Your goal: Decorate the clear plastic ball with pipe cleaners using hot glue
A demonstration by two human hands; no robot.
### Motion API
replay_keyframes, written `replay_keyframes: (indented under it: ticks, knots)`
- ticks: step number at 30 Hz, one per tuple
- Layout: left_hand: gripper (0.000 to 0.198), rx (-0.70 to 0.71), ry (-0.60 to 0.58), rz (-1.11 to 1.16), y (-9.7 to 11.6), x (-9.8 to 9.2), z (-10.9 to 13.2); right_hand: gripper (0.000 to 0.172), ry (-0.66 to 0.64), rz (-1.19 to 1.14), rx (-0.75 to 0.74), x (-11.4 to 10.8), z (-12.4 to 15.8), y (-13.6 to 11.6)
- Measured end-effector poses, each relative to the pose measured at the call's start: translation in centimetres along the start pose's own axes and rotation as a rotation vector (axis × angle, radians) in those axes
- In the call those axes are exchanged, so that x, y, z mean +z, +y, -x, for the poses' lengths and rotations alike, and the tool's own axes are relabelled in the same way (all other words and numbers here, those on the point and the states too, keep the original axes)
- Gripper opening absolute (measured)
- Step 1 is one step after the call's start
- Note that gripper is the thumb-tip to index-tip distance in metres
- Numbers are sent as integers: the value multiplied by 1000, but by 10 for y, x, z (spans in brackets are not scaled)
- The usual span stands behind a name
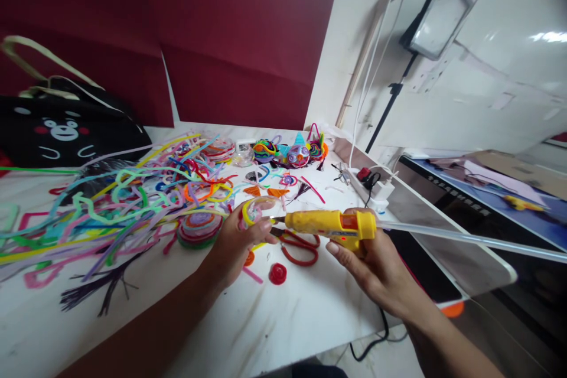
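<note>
My left hand (239, 242) is closed on a small pink and yellow coil (251, 212) above the white table. My right hand (372, 266) grips a yellow glue gun (328, 223), its nozzle pointing left at the coil, close to my left fingertips. A long clear glue stick (465, 238) sticks out of the gun's rear to the right. Behind and below the gun lie red-handled scissors (305, 260). A red coil (277, 273) rests on the table below them. Beside my left wrist sits a larger multicoloured coil (200, 227).
Tangled pipe cleaners (128, 195) cover the table's left side. At the back are a black bag (66, 130) and colourful coiled figures (297, 155). A power strip (370, 186) with cables and a low panel stand at the right. A black cord hangs off the table edge.
</note>
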State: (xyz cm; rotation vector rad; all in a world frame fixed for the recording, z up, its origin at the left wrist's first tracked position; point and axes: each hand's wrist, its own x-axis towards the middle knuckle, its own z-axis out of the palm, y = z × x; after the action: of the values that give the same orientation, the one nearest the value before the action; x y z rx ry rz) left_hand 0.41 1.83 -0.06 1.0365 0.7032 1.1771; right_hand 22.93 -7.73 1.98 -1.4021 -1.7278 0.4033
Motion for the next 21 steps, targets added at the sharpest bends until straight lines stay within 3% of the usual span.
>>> replay_keyframes:
  ticks: [3, 7, 11, 15, 21]
  knots:
    - [45, -1, 3, 0, 0, 0, 1, 32, 1, -10, -55, 0, -1, -1]
    - [45, 3, -10, -4, 1, 0, 1, 39, 42, -37, -24, 2, 1, 1]
    - [47, -2, -15, -2, 0, -1, 0, 29, 64, -91, 26, 6, 1, 3]
    - [49, -20, -21, 11, 1, 0, 0, 29, 88, -264, 67, 9, -1, -3]
    - [48, -55, -14, 46, 4, 3, 2, 37, 141, -558, 261, 15, -7, -10]
